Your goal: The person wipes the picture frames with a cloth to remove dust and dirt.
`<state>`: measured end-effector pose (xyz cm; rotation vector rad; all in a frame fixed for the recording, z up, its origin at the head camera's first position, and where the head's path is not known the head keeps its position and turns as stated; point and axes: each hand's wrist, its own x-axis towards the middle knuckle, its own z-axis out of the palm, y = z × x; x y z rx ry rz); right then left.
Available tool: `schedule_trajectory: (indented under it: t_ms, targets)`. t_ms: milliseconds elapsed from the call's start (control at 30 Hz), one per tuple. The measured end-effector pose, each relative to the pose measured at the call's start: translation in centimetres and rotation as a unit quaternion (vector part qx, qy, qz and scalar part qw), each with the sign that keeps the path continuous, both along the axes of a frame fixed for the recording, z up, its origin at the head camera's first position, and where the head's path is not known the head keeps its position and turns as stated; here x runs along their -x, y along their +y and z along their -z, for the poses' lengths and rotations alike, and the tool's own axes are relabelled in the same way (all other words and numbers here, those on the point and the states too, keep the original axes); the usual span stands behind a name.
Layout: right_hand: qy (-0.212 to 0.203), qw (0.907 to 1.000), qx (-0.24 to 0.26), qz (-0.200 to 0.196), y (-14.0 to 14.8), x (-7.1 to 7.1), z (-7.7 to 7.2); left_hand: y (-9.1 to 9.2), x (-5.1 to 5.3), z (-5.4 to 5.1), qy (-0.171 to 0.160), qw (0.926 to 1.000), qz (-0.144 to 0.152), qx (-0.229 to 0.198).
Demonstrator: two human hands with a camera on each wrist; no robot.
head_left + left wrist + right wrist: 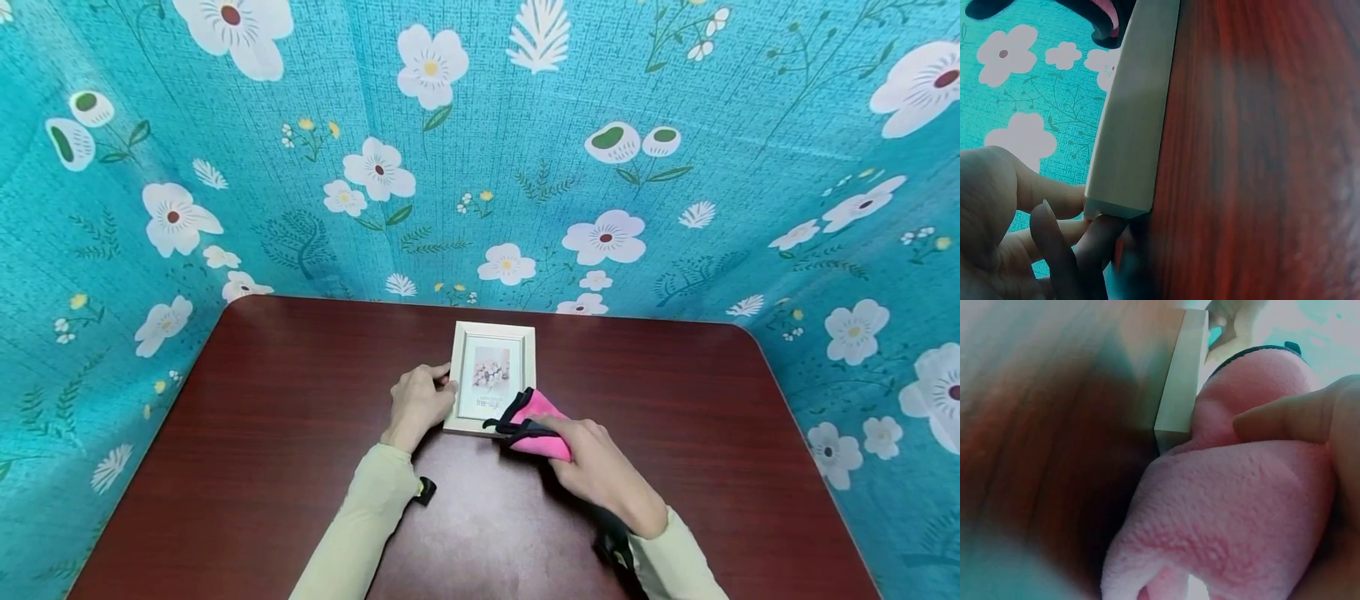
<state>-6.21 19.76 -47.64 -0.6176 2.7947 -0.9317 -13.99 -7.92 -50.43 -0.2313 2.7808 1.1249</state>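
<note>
The picture frame [492,375] lies at the far middle of the table [300,433], its left edge pinched by the left hand [418,406], the right hand [603,462] grasping a pink cloth [546,406] at its near right corner, so wiping seems unfinished, though how much remains is unclear.

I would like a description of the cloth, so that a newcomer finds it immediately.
On the dark red-brown table, find the pale picture frame. At its near right corner, the right hand holds the cloth. It is bright pink with black edging, while the picture frame is pale and rectangular.
</note>
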Motion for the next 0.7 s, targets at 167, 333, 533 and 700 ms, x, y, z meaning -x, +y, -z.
schedule_trajectory:
  t_ms: [167,333,533,700]
  targets:
    - [0.011,0.9992,0.037,0.002,0.6,-0.2,-0.6,0.0,0.0,0.0,-0.007,1.0000,-0.007,0.002]
    - [0.072,0.9957,0.058,-0.007,-0.2,0.1,-1.3,-0.1,0.1,0.0,0.002,0.9999,-0.011,0.004]
    - [0.174,0.9815,0.006,-0.080,-4.2,0.5,-0.9,-0.4,0.2,0.1,-0.001,1.0000,-0.006,-0.003]
    - [0.205,0.9591,-0.119,-0.155,-7.6,0.5,0.6,-0.8,0.5,0.3,-0.010,0.9998,-0.004,-0.016]
